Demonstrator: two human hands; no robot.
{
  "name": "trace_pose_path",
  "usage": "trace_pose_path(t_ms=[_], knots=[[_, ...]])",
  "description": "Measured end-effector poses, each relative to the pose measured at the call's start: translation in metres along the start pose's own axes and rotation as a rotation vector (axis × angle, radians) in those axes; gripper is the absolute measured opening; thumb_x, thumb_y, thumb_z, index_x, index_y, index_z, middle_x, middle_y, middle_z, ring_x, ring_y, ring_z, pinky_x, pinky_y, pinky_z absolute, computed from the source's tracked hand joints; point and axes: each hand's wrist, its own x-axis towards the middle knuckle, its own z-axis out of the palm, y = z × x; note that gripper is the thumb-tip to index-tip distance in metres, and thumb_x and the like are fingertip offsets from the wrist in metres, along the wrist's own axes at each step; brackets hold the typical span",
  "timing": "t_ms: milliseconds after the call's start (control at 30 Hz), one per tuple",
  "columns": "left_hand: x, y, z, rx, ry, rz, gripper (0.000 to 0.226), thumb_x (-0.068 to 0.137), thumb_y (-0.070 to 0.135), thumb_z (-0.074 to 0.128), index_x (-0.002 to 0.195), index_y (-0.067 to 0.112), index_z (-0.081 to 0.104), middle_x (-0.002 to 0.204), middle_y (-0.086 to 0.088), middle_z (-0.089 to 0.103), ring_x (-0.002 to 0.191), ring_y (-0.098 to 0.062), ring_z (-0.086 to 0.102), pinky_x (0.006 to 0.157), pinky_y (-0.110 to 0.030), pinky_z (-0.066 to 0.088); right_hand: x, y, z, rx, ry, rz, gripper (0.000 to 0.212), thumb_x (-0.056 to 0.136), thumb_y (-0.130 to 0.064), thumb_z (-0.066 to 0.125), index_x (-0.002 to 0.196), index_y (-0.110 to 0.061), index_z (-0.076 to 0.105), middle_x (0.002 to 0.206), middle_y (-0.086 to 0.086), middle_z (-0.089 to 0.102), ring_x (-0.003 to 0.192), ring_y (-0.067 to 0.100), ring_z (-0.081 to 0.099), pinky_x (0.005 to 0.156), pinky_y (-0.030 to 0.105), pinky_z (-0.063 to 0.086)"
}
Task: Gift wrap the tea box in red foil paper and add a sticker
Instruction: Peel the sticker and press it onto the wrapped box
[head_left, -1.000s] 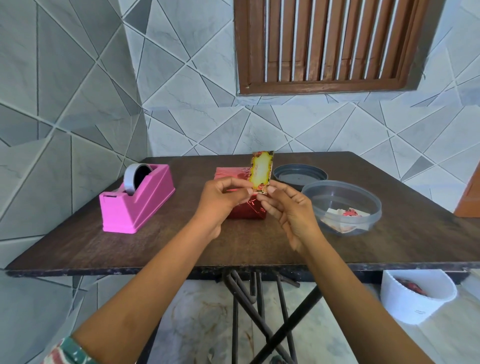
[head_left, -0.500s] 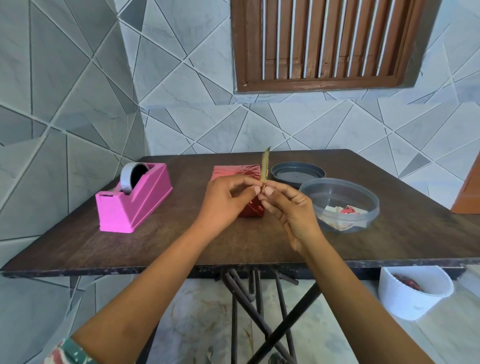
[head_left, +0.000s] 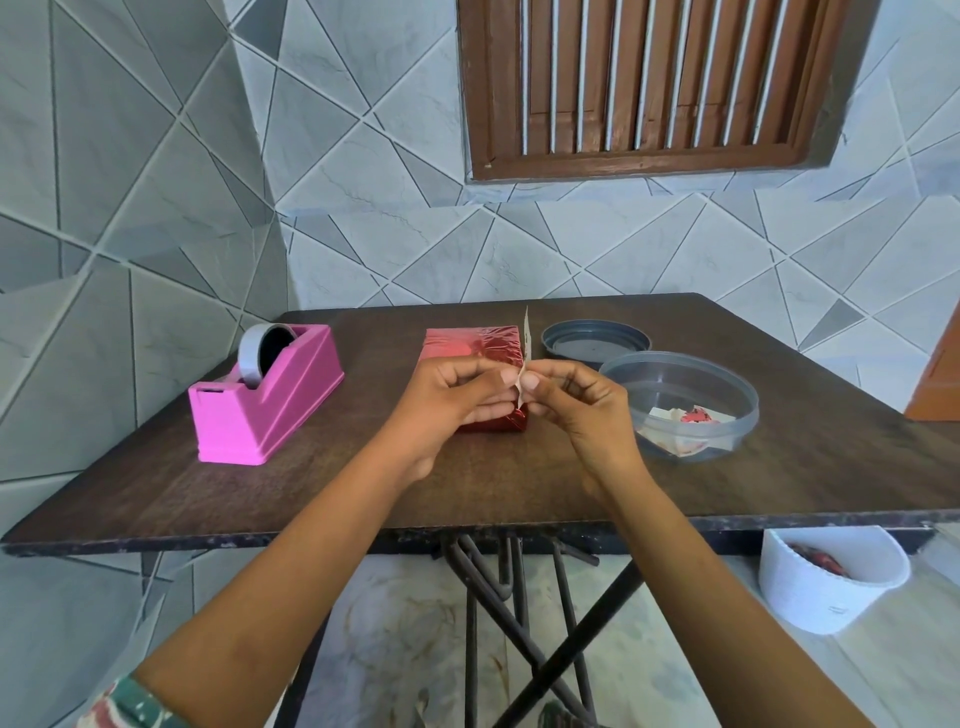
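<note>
Dark wood table (head_left: 311, 483), crinkled red foil box (head_left: 470, 343), both hands' fingers (head_left: 488, 413) pinching thin sticker sheet (head_left: 525, 340) edge-on

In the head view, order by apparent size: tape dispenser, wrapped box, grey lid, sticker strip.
tape dispenser
wrapped box, partly hidden
grey lid, farther away, so unsure
sticker strip, seen edge-on

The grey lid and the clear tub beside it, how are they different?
The grey lid is solid dark grey; the clear tub is see-through. The grey lid is low and flat; the clear tub has taller walls. The clear tub holds paper scraps with red on them; the grey lid shows none. Both are round and sit on the table.
</note>
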Motion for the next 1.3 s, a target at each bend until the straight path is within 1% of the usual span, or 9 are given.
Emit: trace_pose_path(t_ms=[300, 500, 633, 733, 867, 1000, 1167, 1300], knots=[[-0.0013, 0.0016, -0.0020, -0.085, -0.052, -0.066, 0.014, 0.087, 0.007, 0.058, 0.097, 0.005, 0.069, 0.092, -0.008, 0.072, 0.090, -0.016, 0.069, 0.079, -0.026, 0.057, 0.0005, 0.0002, -0.0039, -0.004, -0.022, 0.002, 0.013, 0.080, -0.007, 0.068, 0.093, -0.009, 0.070, 0.080, 0.003, 0.071, 0.074, 0.008, 0.063, 0.068, 0.018, 0.052], [0.0003, 0.0015, -0.0025, -0.060, -0.036, -0.076, 0.014, 0.086, 0.005, 0.060, 0.098, 0.001, 0.068, 0.094, -0.013, 0.071, 0.089, -0.018, 0.069, 0.079, -0.026, 0.057, -0.0001, 0.0001, -0.0018, 0.002, -0.017, 0.007, 0.012, 0.080, -0.004, 0.067, 0.090, -0.009, 0.070, 0.077, 0.002, 0.071, 0.071, 0.007, 0.064, 0.066, 0.016, 0.052], [-0.0002, 0.0009, -0.0035, -0.090, -0.063, -0.107, 0.015, 0.088, 0.006, 0.058, 0.099, 0.001, 0.067, 0.095, -0.012, 0.071, 0.090, -0.017, 0.069, 0.079, -0.026, 0.057, -0.0017, 0.0003, -0.0033, 0.019, -0.025, 0.030, 0.014, 0.080, -0.004, 0.067, 0.093, -0.007, 0.070, 0.078, 0.001, 0.072, 0.073, 0.008, 0.064, 0.067, 0.016, 0.053], [-0.0006, 0.0007, -0.0042, -0.122, -0.064, -0.140, 0.017, 0.088, 0.005, 0.057, 0.102, -0.001, 0.066, 0.100, -0.016, 0.070, 0.090, -0.019, 0.069, 0.079, -0.027, 0.057, -0.0031, 0.0009, -0.0044, 0.023, -0.034, 0.046, 0.015, 0.080, -0.004, 0.066, 0.095, -0.005, 0.069, 0.079, 0.001, 0.072, 0.072, 0.008, 0.063, 0.068, 0.017, 0.053], [-0.0014, 0.0021, -0.0039, -0.148, -0.075, -0.162, 0.017, 0.088, 0.005, 0.057, 0.100, -0.001, 0.066, 0.096, -0.014, 0.071, 0.089, -0.019, 0.070, 0.079, -0.027, 0.057, -0.0035, 0.0004, -0.0057, 0.010, -0.047, 0.048, 0.015, 0.081, -0.005, 0.065, 0.096, -0.005, 0.069, 0.081, 0.004, 0.071, 0.073, 0.010, 0.062, 0.069, 0.018, 0.053], [-0.0017, 0.0039, -0.0039, -0.151, -0.071, -0.165, 0.014, 0.087, 0.005, 0.059, 0.097, 0.000, 0.067, 0.092, -0.012, 0.072, 0.087, -0.018, 0.070, 0.079, -0.027, 0.057, -0.0030, -0.0006, -0.0049, 0.015, -0.060, 0.047, 0.015, 0.081, -0.004, 0.065, 0.095, -0.005, 0.069, 0.077, 0.001, 0.071, 0.069, 0.005, 0.062, 0.067, 0.016, 0.052], [-0.0008, 0.0038, -0.0052, -0.114, -0.081, -0.157, 0.016, 0.086, 0.005, 0.059, 0.098, -0.001, 0.067, 0.095, -0.014, 0.071, 0.091, -0.020, 0.069, 0.081, -0.028, 0.057, -0.0029, -0.0009, -0.0051, 0.012, -0.066, 0.053, 0.015, 0.081, -0.004, 0.065, 0.096, -0.004, 0.069, 0.075, 0.000, 0.071, 0.067, 0.005, 0.063, 0.068, 0.015, 0.053], [-0.0021, 0.0025, -0.0057, -0.157, -0.111, -0.171, 0.017, 0.082, 0.008, 0.061, 0.095, 0.002, 0.068, 0.093, -0.011, 0.072, 0.089, -0.018, 0.070, 0.080, -0.027, 0.057, -0.0035, -0.0020, -0.0064, 0.013, -0.079, 0.068, 0.014, 0.081, -0.005, 0.065, 0.095, -0.006, 0.069, 0.077, 0.001, 0.071, 0.070, 0.007, 0.063, 0.070, 0.018, 0.053]])
